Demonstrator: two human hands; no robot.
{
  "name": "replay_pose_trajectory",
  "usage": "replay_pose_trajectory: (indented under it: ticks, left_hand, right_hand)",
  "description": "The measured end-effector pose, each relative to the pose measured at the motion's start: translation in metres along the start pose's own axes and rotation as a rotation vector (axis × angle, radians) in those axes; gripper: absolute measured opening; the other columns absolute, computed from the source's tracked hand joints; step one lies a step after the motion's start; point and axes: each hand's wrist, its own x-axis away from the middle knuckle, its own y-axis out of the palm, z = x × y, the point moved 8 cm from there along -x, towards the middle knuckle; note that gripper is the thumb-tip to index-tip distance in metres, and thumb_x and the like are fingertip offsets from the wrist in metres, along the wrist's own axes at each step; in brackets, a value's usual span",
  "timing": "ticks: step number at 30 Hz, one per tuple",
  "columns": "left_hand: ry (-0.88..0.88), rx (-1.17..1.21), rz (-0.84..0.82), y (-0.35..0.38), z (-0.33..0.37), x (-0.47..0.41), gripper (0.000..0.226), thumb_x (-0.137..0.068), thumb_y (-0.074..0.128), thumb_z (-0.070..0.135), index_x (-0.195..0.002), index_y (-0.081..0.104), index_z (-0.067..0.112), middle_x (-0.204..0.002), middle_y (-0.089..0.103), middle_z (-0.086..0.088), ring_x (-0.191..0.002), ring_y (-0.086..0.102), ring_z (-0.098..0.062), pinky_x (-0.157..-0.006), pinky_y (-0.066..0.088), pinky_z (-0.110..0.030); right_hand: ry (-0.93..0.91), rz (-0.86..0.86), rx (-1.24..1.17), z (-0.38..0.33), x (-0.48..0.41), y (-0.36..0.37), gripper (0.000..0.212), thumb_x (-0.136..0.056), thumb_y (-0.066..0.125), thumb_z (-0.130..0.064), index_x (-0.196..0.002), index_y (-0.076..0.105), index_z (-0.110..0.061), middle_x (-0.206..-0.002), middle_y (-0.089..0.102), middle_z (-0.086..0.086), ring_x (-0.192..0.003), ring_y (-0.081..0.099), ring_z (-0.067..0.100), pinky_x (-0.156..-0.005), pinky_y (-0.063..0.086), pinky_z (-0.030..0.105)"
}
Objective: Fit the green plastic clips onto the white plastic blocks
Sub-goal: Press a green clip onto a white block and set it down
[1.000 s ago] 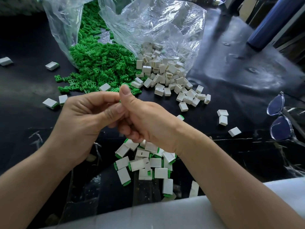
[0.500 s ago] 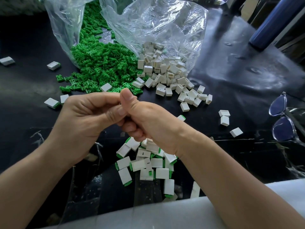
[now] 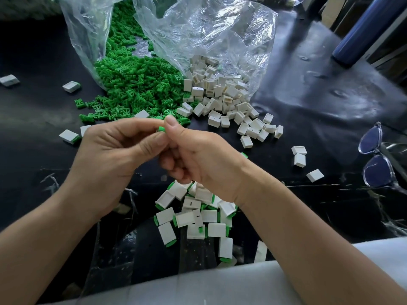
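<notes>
Both hands meet mid-frame above surface (image 3: 330,89): left hand (image 3: 110,164) and right hand (image 3: 204,159) fingers pinched together on green clip (image 3: 161,129) (block hidden, can't tell). Finished blocks (image 3: 193,216) heaped just below.

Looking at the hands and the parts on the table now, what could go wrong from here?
1. Only a small part of the green clip shows between the left hand and right hand; it may slip and drop.
2. The finished pieces lie directly under the hands near the table edge; a wrist might push some off.
3. The glasses lie near loose white blocks; reaching there might knock them.
</notes>
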Motion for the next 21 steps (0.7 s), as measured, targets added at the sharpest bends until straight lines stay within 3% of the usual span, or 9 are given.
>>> replay_pose_trajectory:
  ticks: [2,4,8,12,15,21]
  left_hand:
    - [0.012,0.047,0.004,0.0020,0.0033,0.0008,0.031,-0.071,0.072,0.040,-0.093,0.073,0.019,-0.075,0.071,0.000,-0.069,0.067,-0.018,-0.071,0.056,-0.038]
    - [0.010,0.164,0.013,0.0041,0.0073,0.0021,0.025,-0.068,0.070,0.029,-0.089,0.076,0.018,-0.069,0.069,-0.007,-0.061,0.065,-0.022,-0.064,0.056,-0.032]
    - [-0.040,0.224,0.049,0.0030,0.0078,0.0023,0.028,-0.061,0.068,0.031,-0.085,0.077,0.018,-0.075,0.072,-0.006,-0.067,0.067,-0.021,-0.071,0.056,-0.033]
    - [-0.069,0.202,0.056,0.0029,0.0065,0.0011,0.021,-0.063,0.073,0.011,-0.084,0.076,0.013,-0.074,0.072,-0.007,-0.065,0.068,-0.021,-0.067,0.056,-0.028]
    - [-0.086,0.184,0.040,0.0032,0.0044,0.0009,0.022,-0.074,0.057,0.009,-0.086,0.075,0.010,-0.068,0.070,-0.011,-0.060,0.067,-0.024,-0.064,0.056,-0.027]
    - [-0.112,0.169,0.043,0.0037,0.0053,0.0014,0.021,-0.072,0.057,0.012,-0.075,0.077,0.016,-0.066,0.069,-0.013,-0.059,0.067,-0.025,-0.062,0.057,-0.030]
  right_hand:
    - [-0.007,0.013,-0.014,-0.0025,0.0010,-0.0014,0.043,-0.098,0.029,-0.039,-0.084,0.051,-0.006,-0.062,0.041,0.000,-0.052,0.034,0.010,-0.051,0.025,0.023]
    - [-0.002,0.016,-0.032,-0.0036,0.0017,-0.0027,0.039,-0.098,0.029,-0.039,-0.076,0.046,-0.012,-0.061,0.041,-0.001,-0.051,0.033,0.010,-0.050,0.025,0.023]
    - [0.010,0.026,-0.006,-0.0042,0.0022,-0.0073,0.041,-0.098,0.029,-0.042,-0.090,0.050,-0.008,-0.059,0.042,-0.003,-0.050,0.034,0.009,-0.048,0.025,0.020]
    - [-0.001,0.039,0.036,-0.0041,0.0019,-0.0067,0.045,-0.098,0.030,-0.041,-0.072,0.052,-0.012,-0.057,0.042,-0.003,-0.049,0.035,0.009,-0.050,0.025,0.022]
    - [-0.025,0.081,0.115,-0.0051,0.0017,-0.0087,0.047,-0.098,0.031,-0.039,-0.060,0.051,-0.020,-0.058,0.044,-0.003,-0.049,0.036,0.008,-0.047,0.028,0.019]
    - [-0.033,0.093,0.220,-0.0068,0.0025,-0.0094,0.043,-0.099,0.029,-0.038,-0.070,0.052,-0.016,-0.063,0.044,-0.001,-0.051,0.039,0.008,-0.044,0.032,0.009]
